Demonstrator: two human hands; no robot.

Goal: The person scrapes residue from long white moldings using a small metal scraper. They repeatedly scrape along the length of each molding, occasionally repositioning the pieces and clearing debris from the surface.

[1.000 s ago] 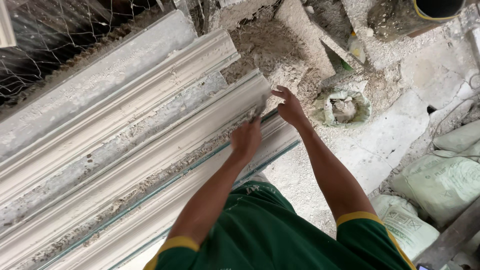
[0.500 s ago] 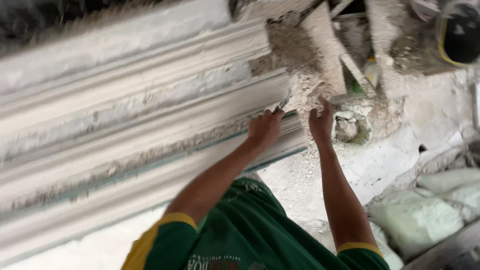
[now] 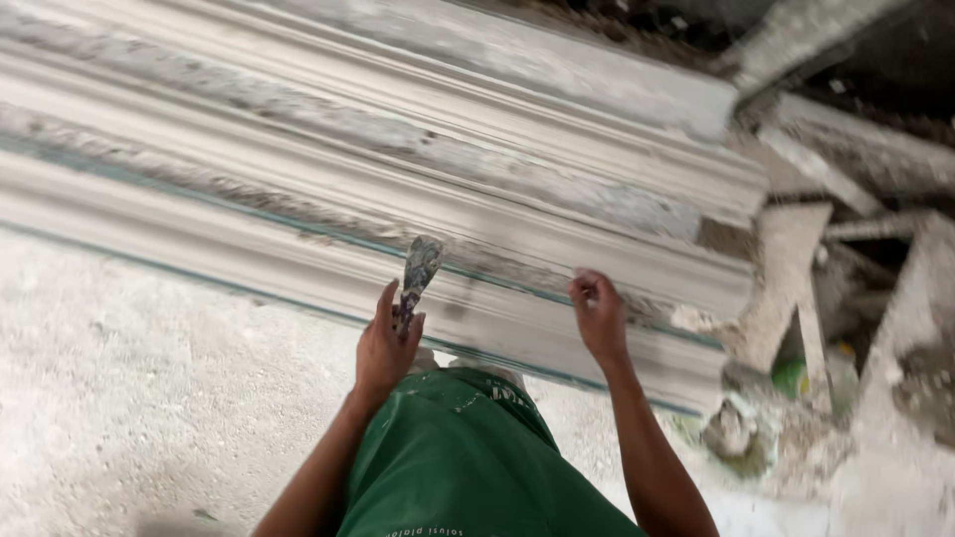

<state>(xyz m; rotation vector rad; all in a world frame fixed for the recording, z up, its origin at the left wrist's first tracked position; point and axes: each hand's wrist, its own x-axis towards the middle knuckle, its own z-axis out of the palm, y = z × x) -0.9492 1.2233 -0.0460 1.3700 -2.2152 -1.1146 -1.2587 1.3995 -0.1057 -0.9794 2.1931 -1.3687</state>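
Long white plaster mouldings (image 3: 328, 189) lie side by side across the view, their ridges crusted with dried plaster. My left hand (image 3: 386, 343) grips a plaster-caked putty knife (image 3: 420, 270), blade pointing up over the nearest moulding's edge. My right hand (image 3: 600, 316) rests with curled fingers on the front face of that moulding, near its right end. My green shirt (image 3: 463, 467) fills the bottom middle.
A rough concrete floor (image 3: 129, 388) spreads at the lower left. Broken plaster slabs and rubble (image 3: 796, 298) pile up at the right beyond the mouldings' ends, with a green object (image 3: 791, 378) among them.
The view has swung, so the mouldings' ends now sit to the right. My left hand has drawn back from the moulding with the putty knife raised; my right hand has moved onto the moulding's front face.
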